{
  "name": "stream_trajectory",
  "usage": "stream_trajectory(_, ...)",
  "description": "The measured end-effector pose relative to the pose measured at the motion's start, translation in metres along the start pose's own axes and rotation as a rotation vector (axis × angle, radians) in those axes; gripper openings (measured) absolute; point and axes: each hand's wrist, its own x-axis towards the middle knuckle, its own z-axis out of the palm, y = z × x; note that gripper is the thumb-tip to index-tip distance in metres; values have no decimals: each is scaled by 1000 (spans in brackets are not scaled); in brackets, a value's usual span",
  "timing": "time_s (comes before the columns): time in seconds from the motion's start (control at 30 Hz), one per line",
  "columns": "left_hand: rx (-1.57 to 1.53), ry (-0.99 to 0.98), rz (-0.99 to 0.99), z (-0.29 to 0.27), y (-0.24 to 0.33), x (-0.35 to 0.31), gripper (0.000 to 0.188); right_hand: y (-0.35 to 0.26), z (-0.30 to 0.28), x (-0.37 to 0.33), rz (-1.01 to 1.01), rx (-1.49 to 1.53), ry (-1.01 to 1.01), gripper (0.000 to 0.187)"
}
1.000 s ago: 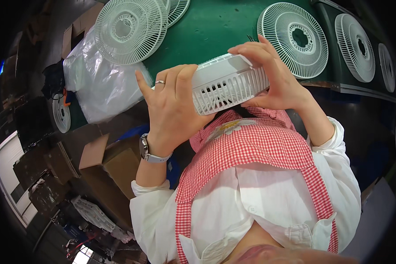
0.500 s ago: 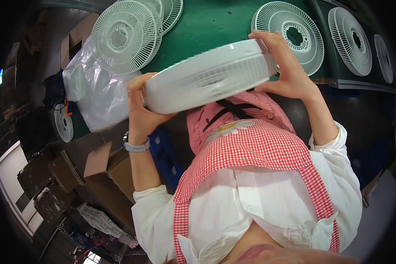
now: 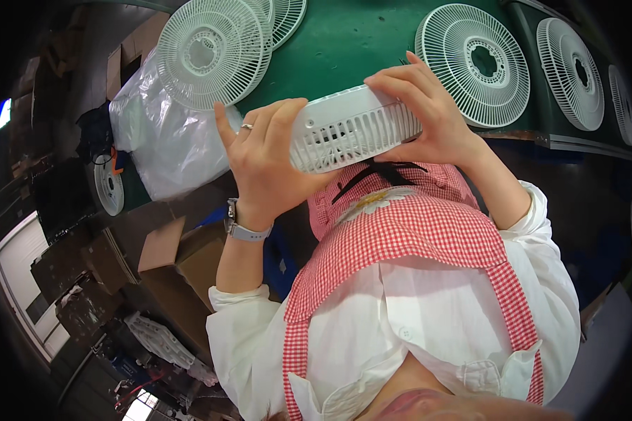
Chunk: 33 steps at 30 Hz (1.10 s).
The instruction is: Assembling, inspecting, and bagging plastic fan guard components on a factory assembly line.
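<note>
A white plastic fan grille is held in front of my apron, tilted with its slotted rim facing me. My left hand grips its left end, fingers along the top and thumb below; one finger sticks out apart. Around the right end closes my right hand, fingers over the top edge and thumb under it. Parts of both ends are hidden behind my hands. A flat round grille lies to the far left, partly over clear plastic sheeting. Beyond my right hand lies another round grille.
The green work surface runs across the far side, with a metal edge at the right. More white grilles stand along the right. An open cardboard box is at my left, with stacked dark boxes beyond it.
The grille has turned in my hands, and its rim slots now show clearly. My left hand has moved rightward, closer to the right hand, and its back now shows.
</note>
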Motion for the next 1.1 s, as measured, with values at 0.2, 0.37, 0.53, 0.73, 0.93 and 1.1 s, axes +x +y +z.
stream_trajectory(0.2,-255,-173,-384,-28,-66,-49,90,19,-27,-17,147,74,-26,91)
stream_trajectory(0.37,-63,-246,-229,-33,-4,-11,99,4,-11,-5,64,66,-90,88)
stream_trajectory(0.53,123,-163,-115,-13,18,-5,90,-5,5,1,70,190,-46,85)
stream_trajectory(0.73,158,-195,-109,-14,19,-5,90,-22,13,8,-127,64,-50,68)
stream_trajectory(0.93,157,-175,-88,-13,20,-5,90,-16,18,0,-172,45,-16,65)
stream_trajectory(1.1,159,-161,-67,-11,21,-8,88,-15,17,-1,-178,63,-1,62)
